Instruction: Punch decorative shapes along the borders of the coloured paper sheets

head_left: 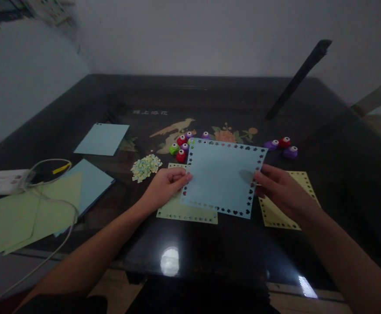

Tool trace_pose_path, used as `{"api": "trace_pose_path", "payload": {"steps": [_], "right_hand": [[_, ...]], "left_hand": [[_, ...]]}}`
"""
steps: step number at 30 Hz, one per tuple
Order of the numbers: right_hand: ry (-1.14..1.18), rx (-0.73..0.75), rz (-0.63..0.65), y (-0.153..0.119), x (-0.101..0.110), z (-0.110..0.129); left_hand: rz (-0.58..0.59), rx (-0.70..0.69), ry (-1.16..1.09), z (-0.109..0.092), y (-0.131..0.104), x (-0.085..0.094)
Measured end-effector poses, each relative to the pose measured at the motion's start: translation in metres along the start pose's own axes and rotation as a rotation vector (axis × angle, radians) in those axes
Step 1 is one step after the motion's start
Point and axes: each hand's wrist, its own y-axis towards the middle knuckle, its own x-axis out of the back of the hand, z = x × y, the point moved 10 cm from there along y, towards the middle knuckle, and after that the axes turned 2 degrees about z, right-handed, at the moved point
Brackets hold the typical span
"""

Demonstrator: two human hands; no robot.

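Note:
A light blue sheet of paper (221, 179) is held up between my two hands, its edges punched with small stars, hearts and other shapes. My left hand (167, 185) pinches its left edge, thumb in front. At the right edge, my right hand (282, 189) grips it between thumb and fingers. Under and behind it lies a pale green punched sheet (190, 212), partly covered. A yellow punched sheet (277, 219) lies beneath my right hand, which hides part of it.
Small red, purple and green craft punches (181, 155) sit behind the sheet, with several more punches (290, 151) at right. Left are a heap of paper bits (146, 167), a blue sheet (102, 139), green sheets (53, 198) and a white cable (67, 237). A dark bar (298, 79) slants up behind.

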Motion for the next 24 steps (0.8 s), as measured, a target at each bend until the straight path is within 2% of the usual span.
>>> {"api": "trace_pose_path", "payload": {"steps": [3, 7, 17, 24], "right_hand": [[-0.055, -0.094, 0.086, -0.006, -0.013, -0.014], [-0.074, -0.175, 0.130, -0.007, -0.019, -0.028], [-0.115, -0.200, 0.116, -0.002, -0.015, -0.037], [-0.192, -0.176, 0.174, -0.001, -0.016, -0.036]], "left_hand": [[-0.014, 0.004, -0.019, -0.001, -0.001, -0.003], [-0.028, -0.012, -0.013, -0.005, -0.003, -0.007], [0.002, -0.009, -0.004, -0.008, -0.006, -0.014], [0.027, -0.094, 0.091, -0.019, -0.007, -0.018]]}}
